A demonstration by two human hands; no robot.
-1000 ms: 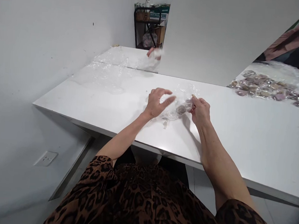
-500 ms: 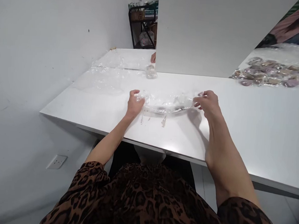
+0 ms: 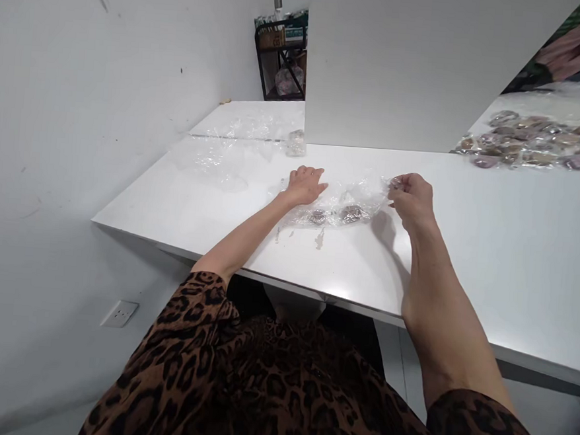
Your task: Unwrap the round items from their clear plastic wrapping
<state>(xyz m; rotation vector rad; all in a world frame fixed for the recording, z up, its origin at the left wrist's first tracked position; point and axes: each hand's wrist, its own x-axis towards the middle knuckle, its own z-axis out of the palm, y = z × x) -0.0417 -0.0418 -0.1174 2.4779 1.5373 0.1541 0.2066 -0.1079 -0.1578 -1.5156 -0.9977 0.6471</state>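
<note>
A sheet of transparent plastic film [image 3: 365, 197] lies crinkled across the white table in front of me. Two small brownish, stone-like pieces show at its near edge, one on the left [image 3: 318, 216] and one on the right [image 3: 352, 213]; whether they are inside or under it I cannot tell. My left hand [image 3: 306, 185] rests on the film's left part, fingers spread and nothing gripped. At the far right end my right hand [image 3: 411, 198] pinches the film's edge, slightly raised off the tabletop.
More crumpled film [image 3: 219, 159] lies on the table's left side, beside a small wrapped piece [image 3: 296, 143]. A white upright panel [image 3: 380, 65] stands at the back. Several wrapped brownish and pinkish pieces [image 3: 533, 142] lie at the back right. A black shelf [image 3: 281, 58] stands beyond.
My left hand has let go of the film's left end and moved right, onto the film with fingers spread. The film lies flatter, and the two pieces show more plainly.
</note>
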